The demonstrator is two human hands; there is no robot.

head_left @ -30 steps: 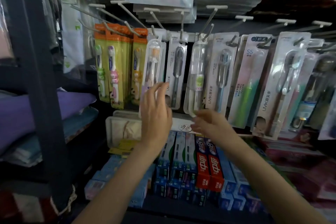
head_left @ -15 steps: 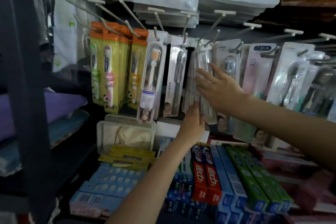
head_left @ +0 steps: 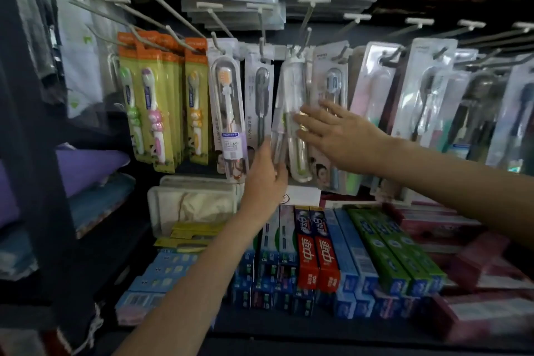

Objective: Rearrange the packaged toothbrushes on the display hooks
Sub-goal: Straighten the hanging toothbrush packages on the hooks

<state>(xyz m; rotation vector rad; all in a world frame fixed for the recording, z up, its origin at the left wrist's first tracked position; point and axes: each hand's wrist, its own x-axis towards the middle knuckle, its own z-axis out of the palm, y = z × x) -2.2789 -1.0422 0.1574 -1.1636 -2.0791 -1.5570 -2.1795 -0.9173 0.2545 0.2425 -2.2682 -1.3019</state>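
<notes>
Clear toothbrush packs [head_left: 291, 113] hang from a hook [head_left: 300, 46] mid-rack, long axis near upright, lower ends swung a little left toward the person; straight ahead of both hands and above the toothpaste boxes [head_left: 318, 254].

Left hand [head_left: 267, 176] comes up from below, thumb and fingers curled round the bottom end of the front clear pack; right hand [head_left: 338, 136] reaches in from the right, fingers straight and spread, flat against the packs at mid-height; hands close, one below the other, not touching. Left is nearer the free lower end; right is nearer the hook, so lifting a pack off looks to be its job, though that is a guess.

Neighbours: orange-brush pack [head_left: 228, 113] just left, grey-brush pack [head_left: 261, 101] between it and the clear ones, yellow children's packs [head_left: 161, 101] further left.

Against half a second ago: right hand lower on the packs; left hand much the same place at the bottom end; view nearer.
</notes>
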